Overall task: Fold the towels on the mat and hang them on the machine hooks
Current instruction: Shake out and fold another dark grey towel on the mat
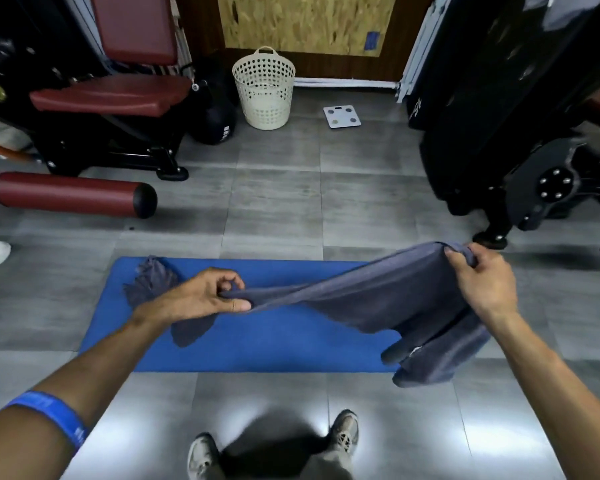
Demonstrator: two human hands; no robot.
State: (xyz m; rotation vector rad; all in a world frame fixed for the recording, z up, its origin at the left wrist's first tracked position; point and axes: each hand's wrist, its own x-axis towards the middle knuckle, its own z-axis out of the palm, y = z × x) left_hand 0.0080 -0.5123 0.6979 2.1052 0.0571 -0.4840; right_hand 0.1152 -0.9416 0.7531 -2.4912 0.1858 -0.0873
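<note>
Two worn shoes (343, 433) are seen at the bottom edge on grey floor tiles (274, 209), with a blue wristband (54, 415) on the left forearm; its print is too blurred to be read. Just beyond the feet a blue mat (257, 348) is laid crosswise, and bare floor is left open between its far edge and the white basket (264, 88) and bathroom scale (342, 116) by the wall. That open strip is bounded on the left by a red-padded machine (111, 95) and on the right by a black machine (499, 116), whose pale lettering cannot be made out. A grey towel (388, 299) is held stretched above the mat: one end is pinched between thumb and curled fingers of the left hand (201, 296), the other is gripped by the clenched fingers of the right hand (482, 282), from which the rest hangs off the mat's right end. A second towel (153, 282) lies crumpled on the mat's far left corner, behind the left hand.
</note>
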